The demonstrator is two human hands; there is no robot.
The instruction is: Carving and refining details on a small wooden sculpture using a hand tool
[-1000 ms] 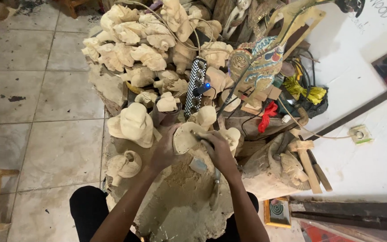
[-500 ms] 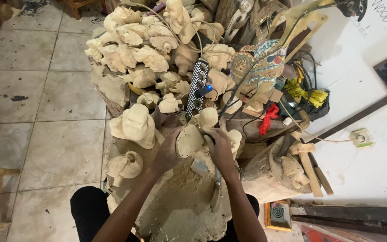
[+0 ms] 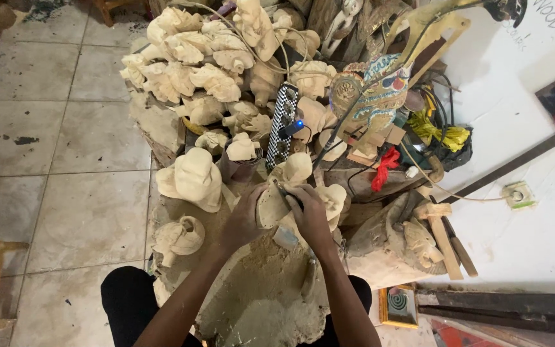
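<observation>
Lap: the person sits low, and a big wood block (image 3: 258,302) covered with pale dust lies between the knees, just under both hands.
Left hand: the left hand (image 3: 242,218) is closed around the near side of the carving (image 3: 271,204) and steadies it against the block.
Right hand: the right hand (image 3: 309,215) is closed around a thin dark tool (image 3: 285,193); its tip touches the top of the carving. What kind of tool it is, I cannot tell.
Carving: it is a small pale wood piece, held between both hands over the far end of the block, and mostly hidden by the fingers.
How to do it well: in my judgement, the left hand must hold the piece firm so it does not turn, and its fingers stay behind the tip, not in front. Short and light strokes look safer than deep ones, because the piece is small.
Left of the hands: a larger pale figure (image 3: 191,180) stands near, and a round one (image 3: 178,236) lies close to the left forearm.
Right of the hands: a mallet (image 3: 441,234) leans on a rough carved block (image 3: 393,247).
Further: a checkered strip (image 3: 284,125) with a blue light stands just beyond the carving.
Far: a pile of unfinished carvings (image 3: 207,58) fills the back, and a painted puppet (image 3: 370,96) stands to its right.
</observation>
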